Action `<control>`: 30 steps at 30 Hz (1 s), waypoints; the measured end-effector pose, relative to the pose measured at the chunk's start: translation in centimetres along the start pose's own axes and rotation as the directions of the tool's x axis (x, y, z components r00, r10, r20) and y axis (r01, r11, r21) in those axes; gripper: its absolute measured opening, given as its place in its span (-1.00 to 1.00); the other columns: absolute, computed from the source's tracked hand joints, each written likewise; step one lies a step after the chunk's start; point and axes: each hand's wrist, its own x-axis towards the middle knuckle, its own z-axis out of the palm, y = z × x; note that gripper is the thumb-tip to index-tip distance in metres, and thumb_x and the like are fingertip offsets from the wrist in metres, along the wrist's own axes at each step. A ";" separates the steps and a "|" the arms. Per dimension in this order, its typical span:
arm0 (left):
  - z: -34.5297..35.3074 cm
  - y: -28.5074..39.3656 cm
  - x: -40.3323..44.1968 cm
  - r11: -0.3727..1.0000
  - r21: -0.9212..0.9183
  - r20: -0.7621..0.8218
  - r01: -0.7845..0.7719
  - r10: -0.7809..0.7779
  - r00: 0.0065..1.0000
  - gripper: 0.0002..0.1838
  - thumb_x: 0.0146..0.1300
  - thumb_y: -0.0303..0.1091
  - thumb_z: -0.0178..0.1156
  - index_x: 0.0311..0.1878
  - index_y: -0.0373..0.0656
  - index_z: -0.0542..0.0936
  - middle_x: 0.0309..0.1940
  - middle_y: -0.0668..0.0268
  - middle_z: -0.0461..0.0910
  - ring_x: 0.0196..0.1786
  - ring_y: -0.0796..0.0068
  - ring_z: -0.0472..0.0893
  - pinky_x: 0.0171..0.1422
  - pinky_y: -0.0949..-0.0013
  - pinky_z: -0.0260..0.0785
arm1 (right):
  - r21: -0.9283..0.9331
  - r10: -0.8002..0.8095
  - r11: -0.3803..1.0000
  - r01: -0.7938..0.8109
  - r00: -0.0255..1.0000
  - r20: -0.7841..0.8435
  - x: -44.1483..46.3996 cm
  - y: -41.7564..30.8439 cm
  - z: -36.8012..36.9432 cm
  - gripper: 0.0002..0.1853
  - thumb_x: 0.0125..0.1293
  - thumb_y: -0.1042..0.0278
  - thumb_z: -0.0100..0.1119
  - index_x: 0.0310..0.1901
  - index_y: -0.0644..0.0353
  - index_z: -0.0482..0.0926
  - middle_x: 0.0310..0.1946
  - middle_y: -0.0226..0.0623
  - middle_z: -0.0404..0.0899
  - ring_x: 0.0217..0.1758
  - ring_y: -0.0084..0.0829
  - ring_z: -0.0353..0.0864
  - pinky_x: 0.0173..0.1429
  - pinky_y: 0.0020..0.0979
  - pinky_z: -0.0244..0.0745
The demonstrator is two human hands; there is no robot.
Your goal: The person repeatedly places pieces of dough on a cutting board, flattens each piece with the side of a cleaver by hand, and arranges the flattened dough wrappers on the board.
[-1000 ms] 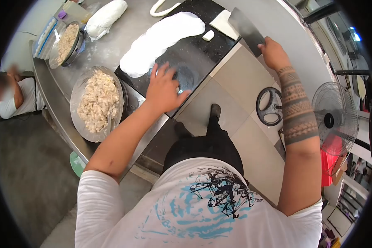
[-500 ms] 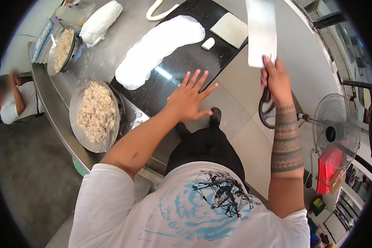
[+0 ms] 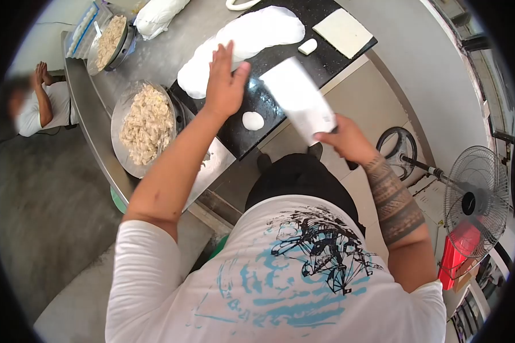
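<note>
My right hand [image 3: 350, 139] grips a broad-bladed cleaver [image 3: 298, 94], its blade slanting over the right edge of the black slab [image 3: 233, 139]. My left hand [image 3: 226, 86] is open, fingers outstretched, over the slab beside a long white bank of what look like overlapping dough rounds [image 3: 269, 28]. Below that hand, a single flat dough round [image 3: 253, 120] lies near the slab's front edge. A small stubby dough piece [image 3: 308, 47] rests beyond the blade. To its right sits a pale square pad [image 3: 344, 32].
A bowl of chunky filling [image 3: 146, 126] stands left of the slab, and a second filling bowl [image 3: 110, 43] is farther back. A wrapped white bundle [image 3: 160, 16] lies at the back. A standing fan [image 3: 469, 203] is at right; another person [image 3: 43, 103] sits at far left.
The cleaver has come left and down from upright beside the slab to over it. My left hand has shifted left and away from me. The flat dough round now shows.
</note>
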 end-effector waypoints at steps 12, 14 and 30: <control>2.9 3.2 -6.0 0.862 0.134 0.546 -0.489 0.348 0.762 -0.01 0.32 0.40 0.28 0.75 0.27 0.27 0.78 -0.06 0.05 0.75 -0.34 0.10 0.77 -0.43 -0.14 | -0.211 -0.107 0.960 0.184 0.937 0.332 1.6 1.2 4.6 -0.40 0.30 0.10 0.59 0.20 0.35 0.59 -0.05 0.14 0.76 0.07 0.11 0.78 0.19 -0.05 0.62; 3.2 3.1 -5.5 0.864 0.172 0.543 -0.472 0.317 0.778 -0.03 0.35 0.40 0.23 0.76 0.30 0.24 0.79 -0.05 0.03 0.76 -0.33 0.07 0.75 -0.46 -0.13 | -0.232 -0.066 0.961 0.151 0.940 0.336 2.2 0.4 3.8 -0.37 0.28 0.08 0.61 0.20 0.35 0.56 -0.06 0.15 0.76 0.07 0.13 0.78 0.18 -0.04 0.61; 2.5 -0.6 -2.6 0.729 0.181 0.517 -0.660 0.501 0.694 0.05 0.33 0.52 0.17 0.79 0.29 0.17 0.80 -0.01 0.01 0.79 -0.27 0.03 0.78 -0.45 -0.20 | -0.205 -0.247 0.944 0.258 0.966 0.081 2.1 1.2 8.1 -0.39 0.25 0.07 0.61 0.11 0.42 0.62 -0.08 0.20 0.76 0.05 0.08 0.80 0.16 -0.04 0.63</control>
